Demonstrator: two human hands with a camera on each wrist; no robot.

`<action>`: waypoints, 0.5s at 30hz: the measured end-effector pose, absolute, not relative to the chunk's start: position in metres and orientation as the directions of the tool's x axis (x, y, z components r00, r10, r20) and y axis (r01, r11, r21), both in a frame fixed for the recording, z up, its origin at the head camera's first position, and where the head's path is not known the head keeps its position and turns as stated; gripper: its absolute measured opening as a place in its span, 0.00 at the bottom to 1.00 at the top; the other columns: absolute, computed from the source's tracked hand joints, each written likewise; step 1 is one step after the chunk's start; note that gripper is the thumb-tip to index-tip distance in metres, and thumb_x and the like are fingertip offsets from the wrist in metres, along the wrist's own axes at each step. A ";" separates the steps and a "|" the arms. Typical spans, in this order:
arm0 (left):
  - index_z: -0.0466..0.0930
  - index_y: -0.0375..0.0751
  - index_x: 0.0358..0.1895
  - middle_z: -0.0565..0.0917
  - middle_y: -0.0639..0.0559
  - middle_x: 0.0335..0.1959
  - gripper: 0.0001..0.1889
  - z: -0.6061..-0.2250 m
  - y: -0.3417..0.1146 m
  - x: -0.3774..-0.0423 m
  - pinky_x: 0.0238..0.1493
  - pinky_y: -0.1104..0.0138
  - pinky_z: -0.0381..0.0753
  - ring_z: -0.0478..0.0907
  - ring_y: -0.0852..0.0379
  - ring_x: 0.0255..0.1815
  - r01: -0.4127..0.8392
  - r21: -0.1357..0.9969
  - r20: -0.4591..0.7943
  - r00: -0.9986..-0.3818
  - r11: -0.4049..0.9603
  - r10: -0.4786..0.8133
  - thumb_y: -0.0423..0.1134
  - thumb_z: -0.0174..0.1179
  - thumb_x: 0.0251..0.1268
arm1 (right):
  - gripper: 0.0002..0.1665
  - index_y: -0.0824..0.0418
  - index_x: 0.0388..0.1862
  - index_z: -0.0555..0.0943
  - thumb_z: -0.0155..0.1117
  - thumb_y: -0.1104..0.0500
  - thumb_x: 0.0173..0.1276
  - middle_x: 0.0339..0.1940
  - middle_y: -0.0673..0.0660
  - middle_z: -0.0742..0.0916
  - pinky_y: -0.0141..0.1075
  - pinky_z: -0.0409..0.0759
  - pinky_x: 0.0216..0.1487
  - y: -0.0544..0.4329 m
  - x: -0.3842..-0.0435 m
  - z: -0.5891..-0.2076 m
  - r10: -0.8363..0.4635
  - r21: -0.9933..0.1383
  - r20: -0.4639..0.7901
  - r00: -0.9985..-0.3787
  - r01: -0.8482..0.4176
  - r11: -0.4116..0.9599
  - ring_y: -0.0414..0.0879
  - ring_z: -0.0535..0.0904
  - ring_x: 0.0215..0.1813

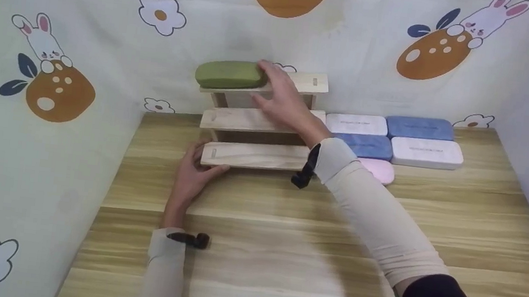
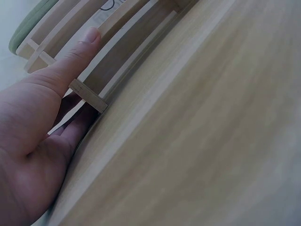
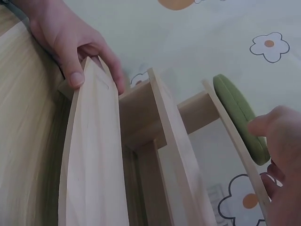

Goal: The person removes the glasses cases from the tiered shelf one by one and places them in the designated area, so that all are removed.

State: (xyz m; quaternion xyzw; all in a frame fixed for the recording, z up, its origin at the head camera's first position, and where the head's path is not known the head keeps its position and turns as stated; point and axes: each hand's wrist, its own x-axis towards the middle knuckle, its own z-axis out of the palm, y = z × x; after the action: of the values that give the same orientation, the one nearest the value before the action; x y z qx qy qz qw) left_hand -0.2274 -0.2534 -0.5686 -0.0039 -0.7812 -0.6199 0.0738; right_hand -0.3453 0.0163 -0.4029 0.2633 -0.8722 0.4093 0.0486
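A green glasses case [image 1: 229, 74] lies on the left part of the top tier of a three-tier wooden rack [image 1: 263, 157]. My right hand [image 1: 285, 102] is at the right end of the case, its index finger at the back edge and its thumb toward the front. In the right wrist view a fingertip [image 3: 257, 126] presses against the green case. My left hand [image 1: 193, 173] grips the left end of the lowest tier, thumb [image 2: 82, 56] along the front and the other fingers round the end and behind. Bare wood shows on the two lower tiers.
Right of the rack, white [image 1: 357, 124] and blue [image 1: 420, 128] cases lie side by side in rows, with a pink case [image 1: 379, 171] in front, partly covered by my right sleeve. A patterned cloth wall [image 1: 208, 32] rises behind the rack. The wood-grain table [image 1: 252, 256] extends toward me.
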 end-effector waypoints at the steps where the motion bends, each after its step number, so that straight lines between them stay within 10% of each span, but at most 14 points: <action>1: 0.67 0.40 0.78 0.80 0.48 0.75 0.50 -0.569 -0.253 -0.227 0.66 0.69 0.82 0.81 0.51 0.71 0.094 0.968 0.118 -0.989 0.235 -0.089 0.45 0.87 0.53 | 0.46 0.58 0.88 0.61 0.70 0.54 0.79 0.87 0.58 0.68 0.36 0.54 0.90 0.015 -0.346 -0.403 -0.418 -0.693 0.290 -0.861 -0.490 0.529 0.51 0.61 0.88; 15: 0.67 0.37 0.78 0.83 0.48 0.72 0.50 -0.566 -0.252 -0.225 0.63 0.72 0.82 0.83 0.52 0.68 0.102 0.967 0.123 -0.990 0.235 -0.075 0.44 0.86 0.54 | 0.48 0.59 0.84 0.68 0.75 0.43 0.74 0.77 0.57 0.71 0.36 0.67 0.81 -0.002 -0.346 -0.404 -0.316 -0.668 0.319 -0.894 -0.448 0.594 0.49 0.68 0.78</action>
State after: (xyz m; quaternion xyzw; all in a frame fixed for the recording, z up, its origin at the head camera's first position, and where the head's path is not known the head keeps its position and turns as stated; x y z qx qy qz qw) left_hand -0.2255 -0.2516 -0.5658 -0.0086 -0.7825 -0.6184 0.0716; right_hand -0.3462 -0.0020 -0.4040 0.2151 -0.8888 0.3959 0.0834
